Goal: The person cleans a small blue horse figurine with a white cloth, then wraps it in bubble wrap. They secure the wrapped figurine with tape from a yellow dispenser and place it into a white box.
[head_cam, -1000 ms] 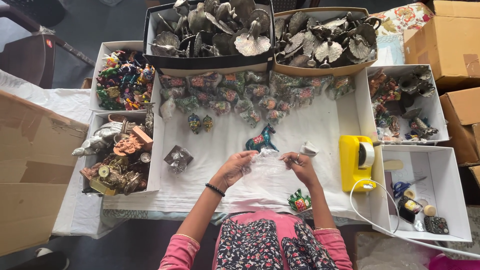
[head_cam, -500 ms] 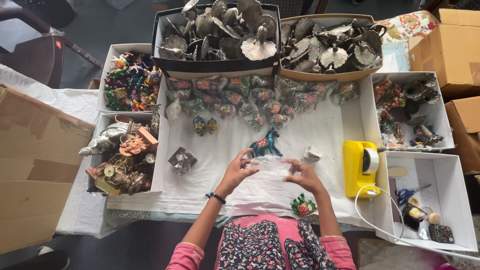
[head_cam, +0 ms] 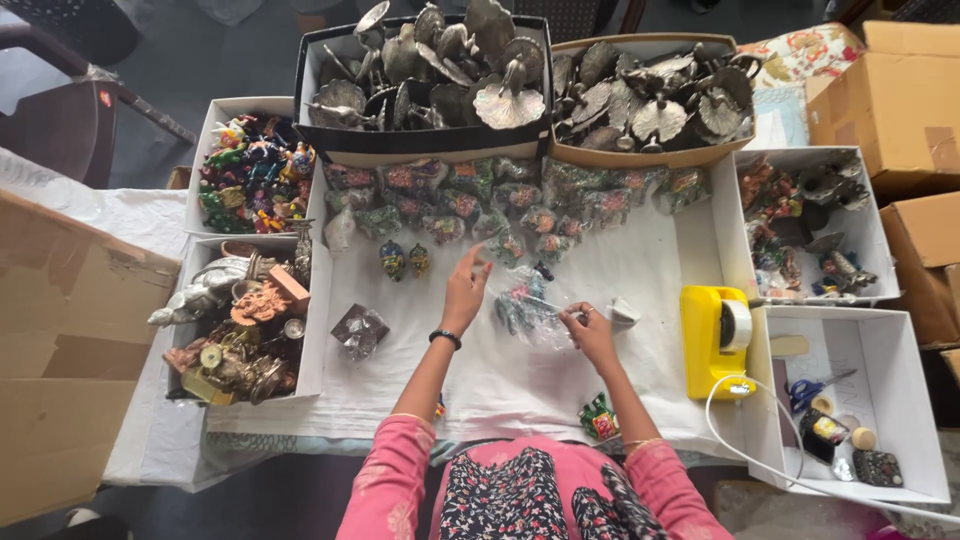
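Since the earlier frame the left hand (head_cam: 465,290) has let go of the clear bagged figurine (head_cam: 522,306) and reaches, fingers spread, toward wrapped figurines (head_cam: 520,215) above centre, while the right hand (head_cam: 590,332) alone pinches the bag at mid-frame on the white surface (head_cam: 640,250).

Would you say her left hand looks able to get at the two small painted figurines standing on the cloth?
Probably yes: the left hand lies open just right of the two small figurines, with only bare white cloth between them.
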